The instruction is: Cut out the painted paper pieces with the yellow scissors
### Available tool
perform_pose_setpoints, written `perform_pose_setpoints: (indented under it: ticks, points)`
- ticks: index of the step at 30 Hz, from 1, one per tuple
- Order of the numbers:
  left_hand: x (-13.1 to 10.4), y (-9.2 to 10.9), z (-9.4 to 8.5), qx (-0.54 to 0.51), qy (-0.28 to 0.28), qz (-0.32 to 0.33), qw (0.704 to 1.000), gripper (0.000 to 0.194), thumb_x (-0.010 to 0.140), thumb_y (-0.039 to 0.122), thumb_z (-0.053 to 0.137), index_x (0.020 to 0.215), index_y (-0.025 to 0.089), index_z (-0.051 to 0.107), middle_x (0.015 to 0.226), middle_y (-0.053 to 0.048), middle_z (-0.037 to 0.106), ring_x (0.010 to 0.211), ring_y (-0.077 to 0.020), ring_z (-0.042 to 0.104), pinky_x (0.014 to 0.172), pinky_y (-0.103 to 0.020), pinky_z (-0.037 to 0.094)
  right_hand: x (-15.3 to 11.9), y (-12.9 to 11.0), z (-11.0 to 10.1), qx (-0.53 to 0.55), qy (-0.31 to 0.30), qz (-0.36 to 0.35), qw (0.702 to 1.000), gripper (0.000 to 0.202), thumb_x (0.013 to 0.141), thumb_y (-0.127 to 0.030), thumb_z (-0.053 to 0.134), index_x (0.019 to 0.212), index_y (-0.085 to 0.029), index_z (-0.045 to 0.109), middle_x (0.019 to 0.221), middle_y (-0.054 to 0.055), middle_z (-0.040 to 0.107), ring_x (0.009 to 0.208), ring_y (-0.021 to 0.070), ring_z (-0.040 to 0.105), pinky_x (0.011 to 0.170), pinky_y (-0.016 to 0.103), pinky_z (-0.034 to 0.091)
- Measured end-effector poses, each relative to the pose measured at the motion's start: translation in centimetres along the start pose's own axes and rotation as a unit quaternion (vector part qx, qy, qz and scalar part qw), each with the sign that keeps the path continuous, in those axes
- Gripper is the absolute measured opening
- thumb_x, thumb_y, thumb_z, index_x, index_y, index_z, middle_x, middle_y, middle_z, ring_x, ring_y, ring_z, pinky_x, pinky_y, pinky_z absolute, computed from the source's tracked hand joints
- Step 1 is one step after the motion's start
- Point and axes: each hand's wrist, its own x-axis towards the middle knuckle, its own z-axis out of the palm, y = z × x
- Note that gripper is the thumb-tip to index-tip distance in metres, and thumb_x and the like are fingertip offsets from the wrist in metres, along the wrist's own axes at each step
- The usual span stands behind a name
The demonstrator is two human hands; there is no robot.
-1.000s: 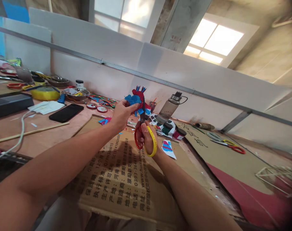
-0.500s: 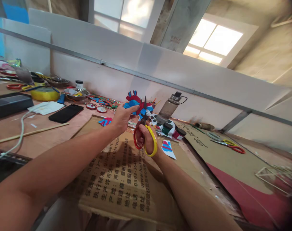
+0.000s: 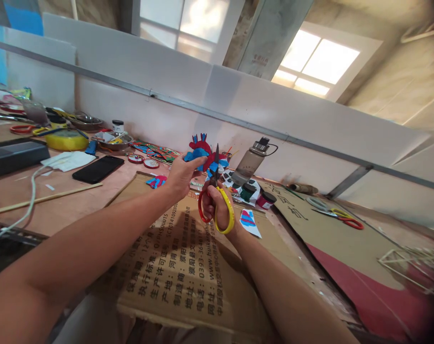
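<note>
My left hand (image 3: 184,173) pinches a red and blue painted paper cutout (image 3: 199,154) with jagged prongs on top. My right hand (image 3: 218,205) is wrapped round the handles of scissors (image 3: 227,217), one loop red and the other yellow. Their dark blades point upward at the cutout's right side, close to a blue part of it. Both hands are above a cardboard sheet (image 3: 166,267) printed with dark characters. A small red and blue piece (image 3: 155,181) lies left of my left hand. Right of my right hand rests a white paper piece with painted stripes (image 3: 250,223).
Behind my hands stand a grey water bottle (image 3: 250,162) and two paint jars (image 3: 266,200). To the left are a black phone (image 3: 98,169), a yellow tape roll (image 3: 67,139) and metal bowls (image 3: 112,140). More scissors (image 3: 340,218) and a stick frame (image 3: 410,267) lie right.
The cutout has shifted very slightly in my left hand, near the scissors' blades. Both hands stay in almost the same place.
</note>
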Motion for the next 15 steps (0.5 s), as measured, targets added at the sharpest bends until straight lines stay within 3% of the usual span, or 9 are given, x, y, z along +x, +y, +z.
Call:
perform_pose_setpoints:
  ticks: [8, 15]
  points:
    - [-0.18, -0.45, -0.14, 0.002, -0.025, -0.001, 1.0, 0.043, 0.053, 0.031, 0.096, 0.081, 0.02, 0.066, 0.075, 0.002, 0.068, 0.064, -0.0112, 0.059, 0.06, -0.026, 0.047, 0.19, -0.47, 0.08, 0.002, 0.015, -0.009, 1.0, 0.041, 0.082, -0.056, 0.075, 0.085, -0.025, 0.048, 0.05, -0.012, 0.039, 0.035, 0.0066, 0.033, 0.032, 0.018, 0.028]
    - [0.52, -0.01, -0.51, -0.023, -0.009, 0.007, 1.0, 0.041, 0.056, 0.035, 0.096, 0.084, 0.019, 0.071, 0.082, -0.001, 0.075, 0.07, -0.0124, 0.064, 0.064, -0.026, 0.051, 0.42, -0.13, -0.41, -0.02, 0.016, -0.007, 1.0, 0.036, 0.083, -0.053, 0.073, 0.092, -0.024, 0.052, 0.052, -0.012, 0.043, 0.035, 0.007, 0.031, 0.032, 0.019, 0.029]
